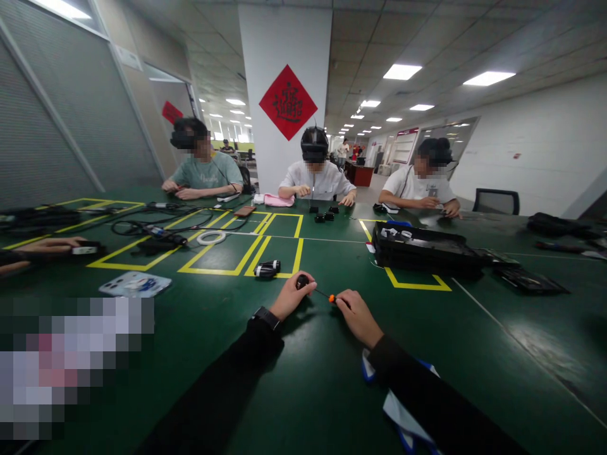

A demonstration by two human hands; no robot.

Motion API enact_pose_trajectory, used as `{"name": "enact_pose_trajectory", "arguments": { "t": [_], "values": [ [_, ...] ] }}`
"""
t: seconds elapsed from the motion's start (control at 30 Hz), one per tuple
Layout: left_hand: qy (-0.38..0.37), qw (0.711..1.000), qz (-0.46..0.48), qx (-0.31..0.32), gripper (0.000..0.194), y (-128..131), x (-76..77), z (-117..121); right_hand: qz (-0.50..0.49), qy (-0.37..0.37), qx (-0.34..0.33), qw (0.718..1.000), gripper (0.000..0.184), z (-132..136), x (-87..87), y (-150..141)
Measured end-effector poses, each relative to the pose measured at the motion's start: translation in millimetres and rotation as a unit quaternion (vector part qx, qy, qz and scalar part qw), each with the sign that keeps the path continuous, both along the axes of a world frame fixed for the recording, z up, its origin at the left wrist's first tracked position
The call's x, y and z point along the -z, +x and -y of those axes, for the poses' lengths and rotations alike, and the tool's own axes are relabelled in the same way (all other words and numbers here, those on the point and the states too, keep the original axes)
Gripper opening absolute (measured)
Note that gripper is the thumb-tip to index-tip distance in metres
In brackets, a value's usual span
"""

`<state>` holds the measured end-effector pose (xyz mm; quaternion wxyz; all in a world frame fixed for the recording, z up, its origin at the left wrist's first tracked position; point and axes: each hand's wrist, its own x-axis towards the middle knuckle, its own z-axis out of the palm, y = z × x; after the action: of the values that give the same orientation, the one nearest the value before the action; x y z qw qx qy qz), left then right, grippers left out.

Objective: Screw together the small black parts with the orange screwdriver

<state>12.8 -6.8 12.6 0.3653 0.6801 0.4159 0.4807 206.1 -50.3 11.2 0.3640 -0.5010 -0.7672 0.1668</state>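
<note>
My left hand [287, 299], with a dark watch on its wrist, is closed around a small black rounded part [302, 282] just above the green table [322, 392]. Between thumb and fingers of my right hand [359, 318] is a screwdriver [332, 298] with an orange-and-black handle. Its thin shaft points left, toward the black part; whether the tip touches it I cannot tell. Beyond my left hand, a pair of black cylindrical pieces [267, 270] with white bands lies at a yellow tape outline.
A black tray [427, 249] with small white pieces stands at right, beside dark flat parts [528, 278]. At left lie a phone [135, 284], a white cable coil [211, 237] and black cables [156, 235]. Blue-and-white material [403, 417] lies by my right forearm. Several people sit around the table.
</note>
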Motion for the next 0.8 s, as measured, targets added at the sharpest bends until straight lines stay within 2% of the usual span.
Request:
{"name": "enact_pose_trajectory", "arguments": {
  "t": [0.17, 0.53, 0.67, 0.73, 0.8],
  "values": [
    [-0.003, 1.000, 0.011, -0.001, 0.027, -0.6, 0.5, 0.5, -0.022, -0.012, 0.003, 1.000, 0.014, 2.3, -1.6, 0.7],
    [-0.001, 0.999, 0.031, 0.021, 0.027, -0.2, 2.6, -1.2, -0.063, -0.041, 0.013, 0.997, 0.020, 4.4, -2.8, 0.3],
    [-0.004, 0.999, 0.030, 0.014, 0.026, 0.3, 1.7, -0.3, -0.067, -0.036, 0.003, 0.997, 0.019, 4.1, 2.1, -1.5],
    [-0.010, 0.999, 0.031, 0.014, 0.026, 0.7, 1.1, 0.0, -0.083, -0.029, 0.012, 0.996, 0.019, 2.1, 3.7, -2.6],
    [-0.018, 0.999, 0.038, 0.014, 0.026, 1.1, 0.5, 0.3, -0.113, -0.016, 0.039, 0.993, 0.020, -1.2, -2.6, -0.7]
  ]
}}
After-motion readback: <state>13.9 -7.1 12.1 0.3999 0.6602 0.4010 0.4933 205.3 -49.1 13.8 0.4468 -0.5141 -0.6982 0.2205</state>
